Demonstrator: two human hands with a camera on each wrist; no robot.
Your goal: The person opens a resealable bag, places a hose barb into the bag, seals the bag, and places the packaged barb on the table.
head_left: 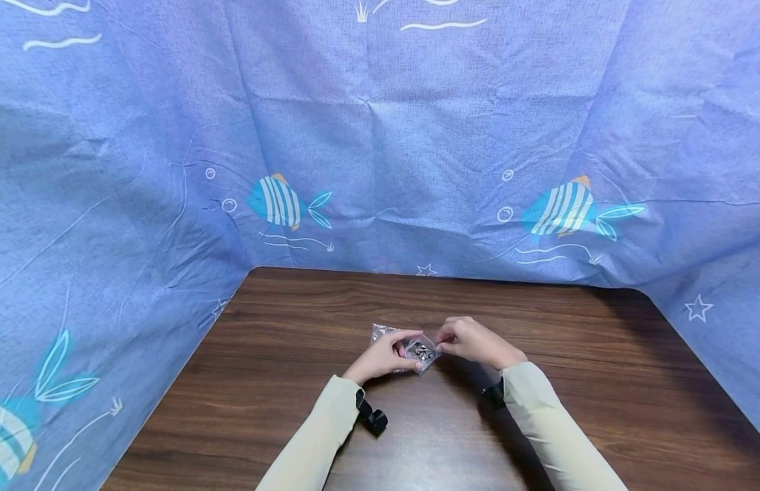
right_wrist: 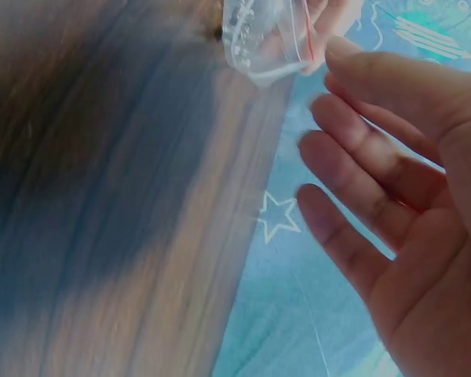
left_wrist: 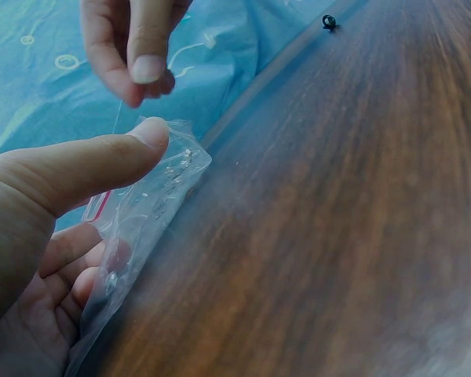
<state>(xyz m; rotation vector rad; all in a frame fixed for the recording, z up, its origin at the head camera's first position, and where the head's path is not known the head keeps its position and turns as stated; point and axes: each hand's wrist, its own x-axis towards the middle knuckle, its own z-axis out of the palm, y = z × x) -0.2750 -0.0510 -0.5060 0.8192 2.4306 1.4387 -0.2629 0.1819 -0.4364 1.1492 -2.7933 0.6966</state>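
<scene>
My left hand grips a small clear zip bag between thumb and fingers. Small shiny metal pieces lie inside it, too small to tell their kind. A red stripe runs along the bag near its mouth. Close to the bag's right side is my right hand, with its thumb and index finger drawn together. In the right wrist view, the other fingers of that hand are loosely bent. Whether anything small sits between thumb and index finger is hidden.
Another piece of clear plastic shows beside my left hand. Underneath is a brown wooden table, its back edge meeting a blue fish-print cloth. A small dark ring-like thing appears near the table's edge in the left wrist view.
</scene>
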